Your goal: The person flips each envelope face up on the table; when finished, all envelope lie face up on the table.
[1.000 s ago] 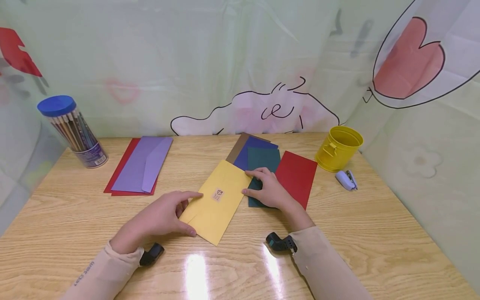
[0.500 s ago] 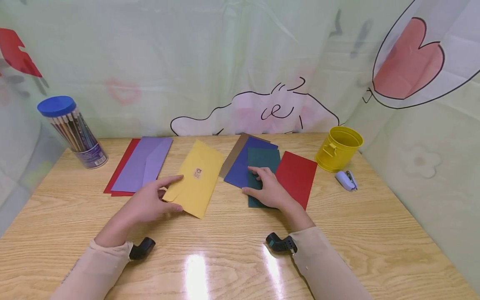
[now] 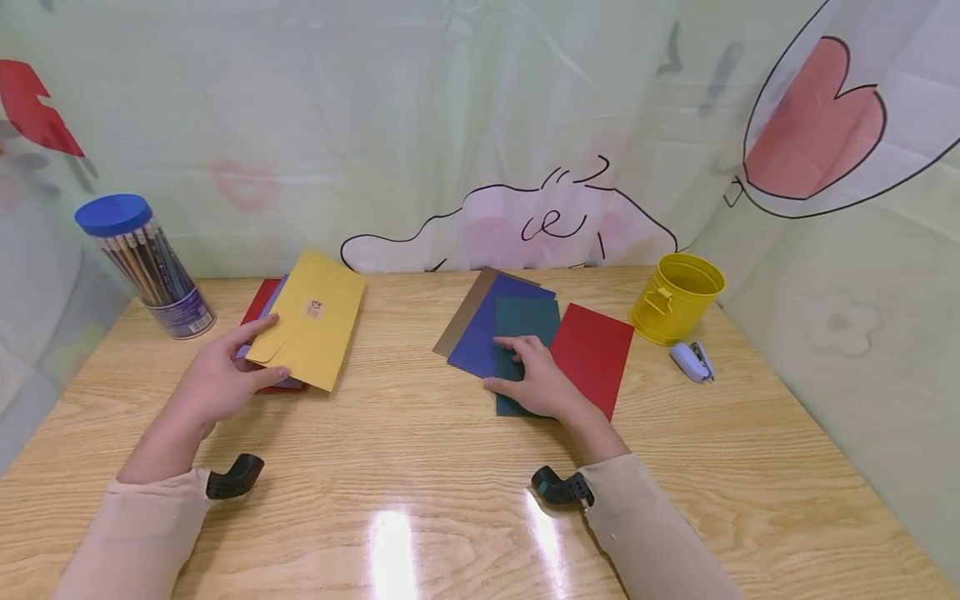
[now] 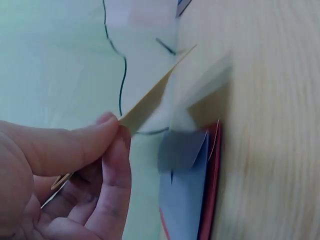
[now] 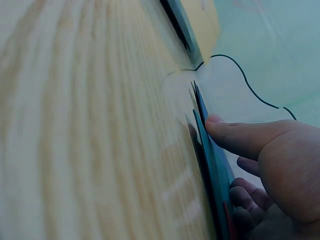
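Yellow envelope (image 3: pixel 311 321) had travelled left, over the purple envelope (image 4: pixel 182 195).
Left hand (image 3: pixel 217 383) pinched its near corner; light, bendy paper. Right hand (image 3: pixel 540 379) pressed the green envelope (image 3: pixel 525 321) flat.

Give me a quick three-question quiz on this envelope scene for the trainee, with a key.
1. True or false: the left hand pinches the yellow envelope above the purple and red envelopes.
2. Which envelope does the right hand press on?
A. dark green envelope
B. brown envelope
C. red envelope
3. Fill in: right of the yellow bucket lies a small ____.

Key: 1 true; 2 A; 3 stapler.
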Available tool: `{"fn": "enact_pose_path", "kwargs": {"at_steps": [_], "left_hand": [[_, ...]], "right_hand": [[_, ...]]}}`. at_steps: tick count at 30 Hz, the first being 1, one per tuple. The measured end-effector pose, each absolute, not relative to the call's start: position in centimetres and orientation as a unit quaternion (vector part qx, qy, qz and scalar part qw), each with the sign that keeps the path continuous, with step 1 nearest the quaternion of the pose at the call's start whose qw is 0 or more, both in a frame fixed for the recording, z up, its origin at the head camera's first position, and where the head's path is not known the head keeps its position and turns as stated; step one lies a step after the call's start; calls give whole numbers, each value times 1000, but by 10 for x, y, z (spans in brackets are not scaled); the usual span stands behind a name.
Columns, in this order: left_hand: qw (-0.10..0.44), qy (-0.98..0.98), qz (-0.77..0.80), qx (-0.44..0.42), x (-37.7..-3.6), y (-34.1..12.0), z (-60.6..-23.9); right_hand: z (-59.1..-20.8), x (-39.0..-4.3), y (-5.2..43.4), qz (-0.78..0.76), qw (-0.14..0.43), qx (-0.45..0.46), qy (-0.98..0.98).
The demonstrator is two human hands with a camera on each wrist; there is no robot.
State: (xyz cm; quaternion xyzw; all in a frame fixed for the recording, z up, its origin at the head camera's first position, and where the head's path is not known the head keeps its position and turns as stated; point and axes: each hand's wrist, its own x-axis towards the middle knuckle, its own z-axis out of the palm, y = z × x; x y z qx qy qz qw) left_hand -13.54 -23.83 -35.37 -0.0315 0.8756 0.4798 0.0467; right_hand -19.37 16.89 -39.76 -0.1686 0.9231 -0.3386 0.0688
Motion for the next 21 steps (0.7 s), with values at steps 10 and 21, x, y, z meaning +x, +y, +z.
{"fn": "enact_pose_path", "kwargs": {"at_steps": [10,21], "left_hand": [[56,916,393,-63,-139,-262,-358],[46,970,237,-27,-139,-256,-368]], "right_hand": [[-399,-194,168,-341,66,-170,922],[-395,-193,169,-354,67,-162,919]]}}
